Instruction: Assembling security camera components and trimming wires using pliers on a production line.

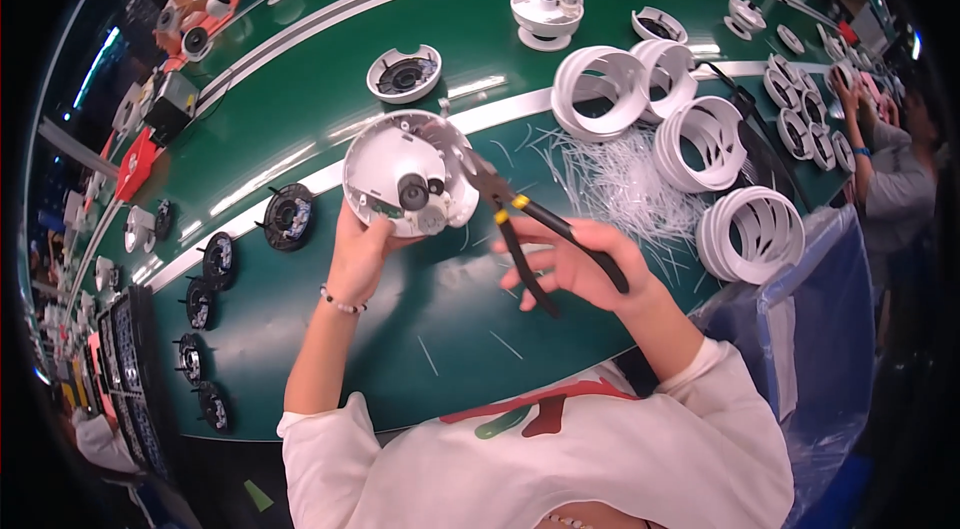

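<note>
My left hand (358,254) is closed on the near rim of a round white camera housing (385,154), holding it up over the green bench with its hollow side showing. A dark lens and a small circuit board sit inside. In my right hand (600,264) is a pair of cutting pliers (545,219) with black and yellow handles spread apart. Its metal jaws reach the housing's right edge; whether they grip anything there is too small to tell. Just beyond the housing lies a white ring-shaped cover (404,75) with a black part inside.
Thin white plastic strips (630,179) lie heaped to the right, among stacked white rings (755,234). Several black round parts (290,216) line the left side. A plastic-lined blue bin (825,319) stands at right. Another person (900,169) works at far right.
</note>
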A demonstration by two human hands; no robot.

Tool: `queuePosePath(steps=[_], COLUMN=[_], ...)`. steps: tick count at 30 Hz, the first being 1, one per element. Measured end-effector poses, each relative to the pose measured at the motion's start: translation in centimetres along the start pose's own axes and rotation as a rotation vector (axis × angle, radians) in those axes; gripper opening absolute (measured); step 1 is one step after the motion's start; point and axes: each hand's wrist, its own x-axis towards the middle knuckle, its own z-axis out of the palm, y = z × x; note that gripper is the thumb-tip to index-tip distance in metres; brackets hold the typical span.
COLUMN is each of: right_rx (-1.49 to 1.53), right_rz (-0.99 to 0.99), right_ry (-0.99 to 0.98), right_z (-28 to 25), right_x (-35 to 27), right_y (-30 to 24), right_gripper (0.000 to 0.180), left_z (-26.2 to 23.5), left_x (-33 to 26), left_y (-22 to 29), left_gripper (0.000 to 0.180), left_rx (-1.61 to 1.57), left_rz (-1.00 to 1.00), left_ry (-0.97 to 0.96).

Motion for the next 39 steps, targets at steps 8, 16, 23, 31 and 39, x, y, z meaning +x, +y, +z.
queuePosePath(steps=[8, 16, 23, 31, 39], right_rx=[0.01, -0.141, 0.09, 0.014, 0.084], right_rz=[0.092, -0.016, -0.018, 0.13, 0.088], right_ry=[0.063, 0.079, -0.087, -0.093, -0.068], right_z=[0.6, 0.6, -1.6, -2.3, -2.4], right_x=[0.8, 0.2, -2.0, -6.2, -6.4], right_y=[-0.5, -1.2, 0.6, 3.7, 3.3], right_gripper=[0.053, 0.042, 0.058, 0.074, 0.076], left_z=[1.9, 2.6, 2.6, 1.6, 1.6], left_x=[-1.8, -2.1, 0.0, 3.5, 5.3], left_y=[-0.4, 0.0, -0.4, -1.6, 1.8], left_gripper=[0.058, 0.059, 0.057, 0.07, 0.069], left_rx=[0.127, 0.156, 0.057, 0.746, 1.048], left_rz=[0.032, 0.017, 0.062, 0.968, 1.47], left_ry=[-0.044, -0.062, 0.016, 0.432, 0.616])
